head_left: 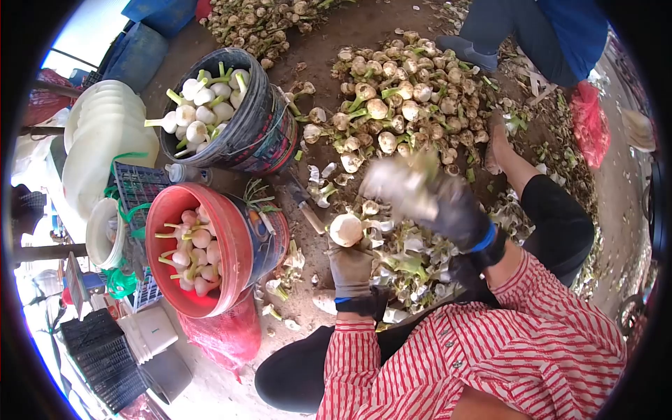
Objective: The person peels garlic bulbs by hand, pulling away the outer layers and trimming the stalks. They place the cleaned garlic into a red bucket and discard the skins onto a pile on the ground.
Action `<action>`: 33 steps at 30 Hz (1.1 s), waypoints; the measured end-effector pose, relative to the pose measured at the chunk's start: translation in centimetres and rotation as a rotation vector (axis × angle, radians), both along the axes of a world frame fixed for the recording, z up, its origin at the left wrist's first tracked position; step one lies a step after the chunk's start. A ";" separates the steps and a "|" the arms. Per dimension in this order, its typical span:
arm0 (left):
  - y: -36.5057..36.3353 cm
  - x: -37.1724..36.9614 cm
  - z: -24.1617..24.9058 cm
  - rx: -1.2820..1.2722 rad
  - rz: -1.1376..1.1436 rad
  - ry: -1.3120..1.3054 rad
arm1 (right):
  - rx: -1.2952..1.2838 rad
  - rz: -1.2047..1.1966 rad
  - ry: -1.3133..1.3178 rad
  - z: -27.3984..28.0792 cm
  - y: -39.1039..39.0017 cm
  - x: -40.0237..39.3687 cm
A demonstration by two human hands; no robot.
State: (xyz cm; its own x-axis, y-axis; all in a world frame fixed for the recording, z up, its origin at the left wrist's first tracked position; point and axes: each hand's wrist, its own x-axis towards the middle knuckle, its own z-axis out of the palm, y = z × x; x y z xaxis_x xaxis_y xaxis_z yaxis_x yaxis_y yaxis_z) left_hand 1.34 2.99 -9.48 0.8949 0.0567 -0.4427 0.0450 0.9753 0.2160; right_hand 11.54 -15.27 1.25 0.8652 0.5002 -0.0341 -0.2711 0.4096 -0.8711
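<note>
My left hand (350, 269), in a pale glove with a dark cuff, holds a peeled white garlic bulb (346, 229) at its fingertips. My right hand (455, 210), in a dark glove with a blue band, is smeared by motion over the peelings (413, 262); its fingers and anything in them cannot be made out. Beyond my hands lies a heap of unpeeled bulbs (413, 98). Clean white bulbs with green stems (203, 105) fill the black bucket (269, 133), and more lie inside the red-rimmed bucket (238, 259).
A knife (311, 217) lies on the ground between the buckets and my left hand. A pink sack (224, 336) and black crate (98, 357) stand lower left. Another person's leg (483, 35) shows at upper right, near a red bag (589, 122).
</note>
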 end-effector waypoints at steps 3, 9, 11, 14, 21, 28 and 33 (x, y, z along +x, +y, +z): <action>0.5 0.3 0.3 0.057 0.076 0.092 | 0.579 0.206 0.174 -0.8 -1.3 2.9; -0.1 0.3 0.1 -0.073 -0.021 0.015 | -0.868 0.386 -0.675 -5.9 -0.7 -0.5; -1.4 0.7 1.0 0.027 -0.014 0.114 | -0.716 0.013 -0.857 -9.2 1.4 -0.9; -1.8 1.2 1.7 0.143 0.044 0.261 | -0.825 0.726 -0.274 -7.2 1.5 0.8; 0.2 -0.1 -0.4 0.186 0.071 0.336 | 0.444 0.158 0.305 -10.9 -0.5 3.8; 5.7 6.1 15.4 0.266 0.469 -0.045 | -1.093 0.275 -0.849 -17.0 2.1 1.3; 4.9 4.3 8.4 0.385 0.235 0.103 | -1.228 0.278 -0.997 -22.3 7.5 2.2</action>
State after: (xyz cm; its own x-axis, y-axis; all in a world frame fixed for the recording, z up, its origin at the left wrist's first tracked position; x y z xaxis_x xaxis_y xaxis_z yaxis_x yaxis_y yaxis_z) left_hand 5.65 7.84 -1.11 0.7902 0.4307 -0.4360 -0.1277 0.8115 0.5703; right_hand 13.77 -7.76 -21.09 0.6783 0.7345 -0.0195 0.6357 -0.6000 -0.4857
